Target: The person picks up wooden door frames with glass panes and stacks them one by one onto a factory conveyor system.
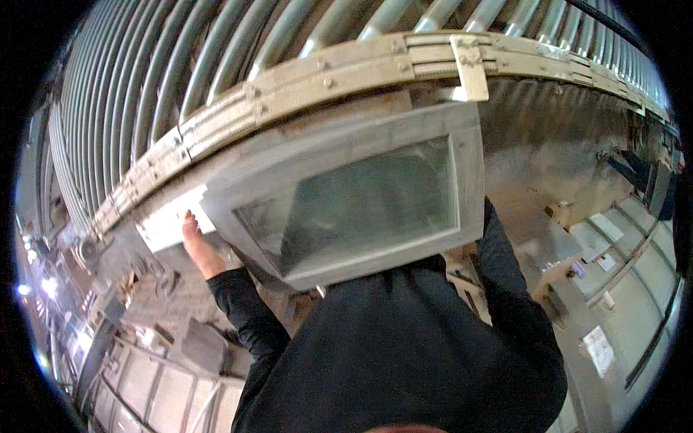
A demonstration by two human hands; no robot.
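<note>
A grey-framed box with a dark glass screen (368, 202), like an industrial monitor, fills the middle in front of my chest, tilted up toward the right. Left of it, my left hand (196, 242) is at the lower edge of a bright white sheet (170, 222). The thumb lies over the sheet and the other fingers are hidden, apparently pinching it. My right forearm, in a black sleeve (503, 260), runs up beside the right side of the monitor. The right hand is out of sight behind it.
Beyond the monitor, a beige metal rail (296, 90) with a bracket (471, 68) borders a roller conveyor (166, 79). Papers (605, 226) lie on a bench at the right. A dark grey chair-like shape (204, 348) stands at the lower left.
</note>
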